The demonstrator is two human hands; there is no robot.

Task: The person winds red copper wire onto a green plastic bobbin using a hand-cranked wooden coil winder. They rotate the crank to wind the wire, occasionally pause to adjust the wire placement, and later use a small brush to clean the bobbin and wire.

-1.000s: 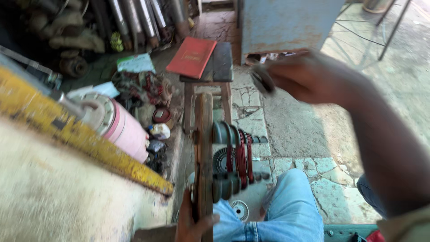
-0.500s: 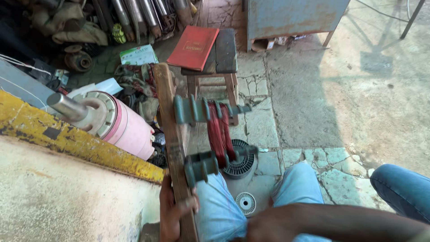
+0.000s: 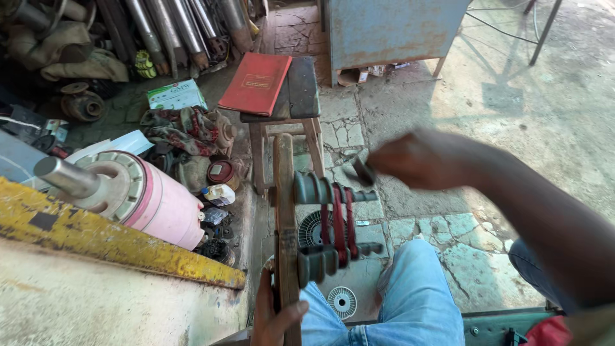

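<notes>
Setting: workshop floor of cracked stone slabs (image 3: 416, 109), sunlit at far right, cluttered at left.
Left hand (image 3: 272, 317): near bottom edge, fingers wrapped around the lower end of an upright wooden board (image 3: 284, 224); grip closed on it.
Wooden board: stands roughly vertical at centre, just in front of the person's knee in blue jeans (image 3: 410, 301).
Winding former (image 3: 330, 224): two grey stepped blocks jutting right from the board, one above the other, with red wire coils (image 3: 343, 224) looped around both.
Right hand (image 3: 419, 160): raised right of the board's top, blurred; fingers pinched together on a small dark item (image 3: 362, 170), which I cannot identify.
Behind board: wooden stool (image 3: 291, 109) carrying a red book (image 3: 256, 83).
Left: pink motor (image 3: 150, 202) with a steel shaft, resting by a yellow painted edge (image 3: 109, 240).
Far left: metal pipes (image 3: 173, 29), rags, small boxes.
Far: blue metal cabinet (image 3: 391, 32).
Floor by knee: two round fan covers (image 3: 341, 301), one partly hidden behind the former.
</notes>
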